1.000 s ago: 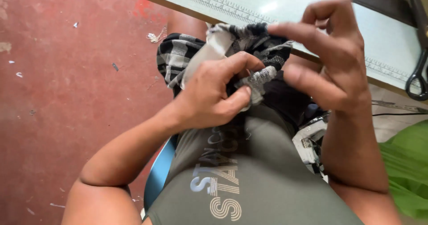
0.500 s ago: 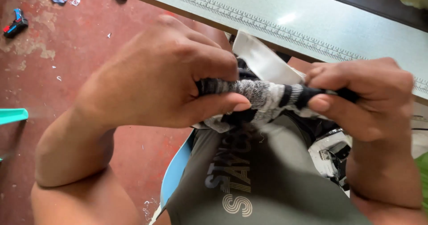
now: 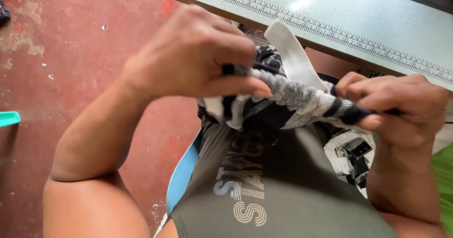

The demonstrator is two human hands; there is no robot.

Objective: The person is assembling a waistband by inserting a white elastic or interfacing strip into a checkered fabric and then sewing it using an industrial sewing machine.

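Head view, looking straight down: closest in is the person's olive-grey shirt (image 3: pixel 283 195) with pale lettering on the chest, and a light blue chair edge (image 3: pixel 181 174) peeks out at the side of it. Just above the chest, both hands are closed on a black, white and grey checked cloth (image 3: pixel 288 99), pulling a bunched edge taut between them. The left hand (image 3: pixel 193 58) pinches one end, thumb pressed flat against the fabric and fingers curled over the top; the right hand (image 3: pixel 401 108) grips the other end in a tight fist. A stiff white strip (image 3: pixel 295 54) sticks up out of the cloth between the two hands. Beyond them runs a pale table (image 3: pixel 377 16) with a printed ruler (image 3: pixel 330 30) along its near edge. Off to the side lies a worn red floor (image 3: pixel 71 54), scattered with thread scraps.
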